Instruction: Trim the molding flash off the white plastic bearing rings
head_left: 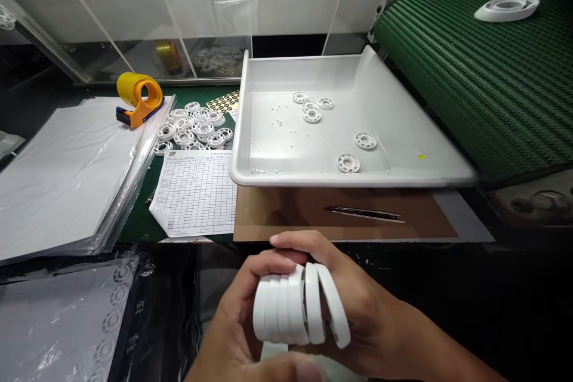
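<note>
A stack of white plastic rings (280, 310) lies sideways between my two hands, just below the table edge. My left hand (235, 316) wraps around the left part of the stack, where the rings press tightly together. From the right, my right hand (371, 310) is closed on the last rings; the outermost ring (333, 307) tilts away with a gap beside it. A pale, sheet-like piece (331, 367) shows under the hands, and I cannot make out what it is. The fingertips of my right hand are partly above the stack.
A white tray (308, 179) holds several loose rings and small scraps. Tweezers (364, 213) rest on cardboard (268, 215). Left are piled rings (197, 127), a printed form (197, 191), a tape dispenser (141, 101) and plastic-wrapped sheets (67, 173). A green conveyor belt (470, 83) carries one ring.
</note>
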Demonstrator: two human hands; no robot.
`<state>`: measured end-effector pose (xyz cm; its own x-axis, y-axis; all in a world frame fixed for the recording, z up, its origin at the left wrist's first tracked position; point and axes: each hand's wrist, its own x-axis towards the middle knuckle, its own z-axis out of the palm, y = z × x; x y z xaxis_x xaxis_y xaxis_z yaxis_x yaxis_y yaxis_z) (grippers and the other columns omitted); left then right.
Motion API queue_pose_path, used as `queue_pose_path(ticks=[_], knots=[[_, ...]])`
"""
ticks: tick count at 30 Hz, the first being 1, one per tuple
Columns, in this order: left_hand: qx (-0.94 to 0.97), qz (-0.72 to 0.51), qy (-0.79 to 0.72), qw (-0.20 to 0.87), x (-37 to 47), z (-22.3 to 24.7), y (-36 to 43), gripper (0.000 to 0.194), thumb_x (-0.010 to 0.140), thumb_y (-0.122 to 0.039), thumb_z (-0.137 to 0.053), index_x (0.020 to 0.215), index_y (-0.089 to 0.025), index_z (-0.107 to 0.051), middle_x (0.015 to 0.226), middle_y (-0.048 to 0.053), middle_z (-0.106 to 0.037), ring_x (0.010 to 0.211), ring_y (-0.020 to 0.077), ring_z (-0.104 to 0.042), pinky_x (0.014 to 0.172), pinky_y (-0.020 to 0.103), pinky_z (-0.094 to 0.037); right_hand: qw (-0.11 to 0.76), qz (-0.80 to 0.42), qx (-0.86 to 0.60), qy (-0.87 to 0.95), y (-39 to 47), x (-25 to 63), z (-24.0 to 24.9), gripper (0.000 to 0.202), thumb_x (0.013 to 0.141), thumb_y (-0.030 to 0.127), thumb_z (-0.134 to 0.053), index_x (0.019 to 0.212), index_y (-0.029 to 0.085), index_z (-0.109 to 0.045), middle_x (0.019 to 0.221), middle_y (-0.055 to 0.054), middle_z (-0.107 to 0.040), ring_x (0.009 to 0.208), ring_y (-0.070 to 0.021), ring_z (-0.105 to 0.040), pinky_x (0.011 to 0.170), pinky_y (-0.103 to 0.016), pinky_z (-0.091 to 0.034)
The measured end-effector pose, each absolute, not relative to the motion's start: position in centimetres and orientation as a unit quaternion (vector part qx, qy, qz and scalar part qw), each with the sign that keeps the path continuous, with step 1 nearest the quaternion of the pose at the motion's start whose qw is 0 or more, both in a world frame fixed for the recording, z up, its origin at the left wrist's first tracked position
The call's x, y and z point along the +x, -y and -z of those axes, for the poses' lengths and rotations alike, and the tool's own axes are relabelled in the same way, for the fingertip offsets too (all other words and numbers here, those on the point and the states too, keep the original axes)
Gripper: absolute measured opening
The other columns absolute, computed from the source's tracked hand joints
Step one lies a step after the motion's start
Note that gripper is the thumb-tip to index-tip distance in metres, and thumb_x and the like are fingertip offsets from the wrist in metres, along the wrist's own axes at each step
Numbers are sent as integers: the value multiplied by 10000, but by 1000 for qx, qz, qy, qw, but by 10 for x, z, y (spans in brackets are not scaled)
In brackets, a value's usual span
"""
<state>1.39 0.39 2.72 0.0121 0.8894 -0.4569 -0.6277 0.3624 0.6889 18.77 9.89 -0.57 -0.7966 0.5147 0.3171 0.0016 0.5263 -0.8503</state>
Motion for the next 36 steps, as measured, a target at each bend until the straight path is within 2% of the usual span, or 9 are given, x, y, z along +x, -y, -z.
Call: queue_pose_path(ticks=[5, 9, 12, 19, 24, 26, 29, 32, 36], knots=[[160, -563, -448, 675, 15, -20, -6, 543, 680, -418, -1032, 1111, -272, -737, 1153, 25, -754, 877, 116, -681, 763, 197, -509, 295, -398, -167, 853, -98, 185, 8, 650, 1032, 187, -704, 1601, 221, -391, 1504, -144, -543, 1375, -277, -558, 1185, -405, -484], [133, -538, -465, 691, 16, -17, -6, 797, 569, -391, -1075, 1235, -263, -656, 1123, 52, -754, 887, 163, -683, 782, 251, -525, 318, -389, -189, 844, -93, 179, 9, 708, 1029, 317, -764, 1600, 199, -363, 1432, -156, -589, 1301, -292, -600, 1105, -418, -530], [138, -523, -470, 698, 15, -16, -4, 681, 633, -457, -1041, 1172, -251, -680, 1019, 32, -728, 855, 153, -641, 765, 251, -502, 324, -376, -189, 847, -92, 179, 12, 640, 1064, 385, -722, 1568, 158, -397, 1463, -174, -547, 1331, -293, -570, 1112, -426, -525], [177, -544, -471, 671, 13, -13, 0, 545, 687, -523, -1002, 1085, -279, -720, 1141, 40, -724, 883, 155, -640, 797, 272, -504, 313, -337, -161, 873, -94, 182, 17, 530, 1024, 131, -618, 1527, 114, -448, 1470, -162, -532, 1388, -265, -503, 1174, -401, -448], [163, -551, -472, 669, 16, -12, -1, 564, 659, -451, -1032, 1084, -302, -691, 1206, 25, -722, 931, 162, -654, 820, 274, -519, 316, -327, -166, 875, -93, 180, 15, 528, 1124, 464, -615, 1494, 119, -463, 1453, -186, -523, 1363, -294, -536, 1149, -449, -479], [151, -542, -466, 683, 16, -13, -1, 626, 646, -424, -1041, 1141, -305, -677, 1181, 27, -718, 921, 159, -647, 816, 271, -515, 314, -342, -166, 870, -93, 180, 15, 496, 1124, 452, -611, 1479, 133, -475, 1465, -181, -519, 1362, -293, -538, 1141, -449, -486], [147, -538, -448, 698, 15, -12, -1, 710, 618, -459, -1050, 1185, -284, -660, 1078, 26, -706, 888, 154, -624, 800, 263, -496, 323, -354, -167, 862, -92, 181, 16, 567, 1060, 266, -662, 1554, 126, -419, 1460, -171, -541, 1350, -281, -544, 1149, -429, -480], [150, -550, -439, 694, 14, -9, -1, 611, 676, -542, -1007, 1097, -263, -663, 1040, 15, -692, 804, 121, -600, 733, 240, -469, 327, -354, -163, 861, -92, 180, 18, 647, 997, 144, -645, 1590, 128, -385, 1441, -166, -561, 1343, -279, -547, 1138, -422, -484], [164, -564, -447, 675, 15, -9, -1, 487, 743, -491, -981, 1039, -266, -667, 1183, 31, -711, 886, 148, -654, 745, 240, -500, 322, -354, -179, 860, -91, 178, 18, 622, 1095, 398, -671, 1578, 148, -370, 1414, -166, -566, 1328, -287, -569, 1152, -442, -478]])
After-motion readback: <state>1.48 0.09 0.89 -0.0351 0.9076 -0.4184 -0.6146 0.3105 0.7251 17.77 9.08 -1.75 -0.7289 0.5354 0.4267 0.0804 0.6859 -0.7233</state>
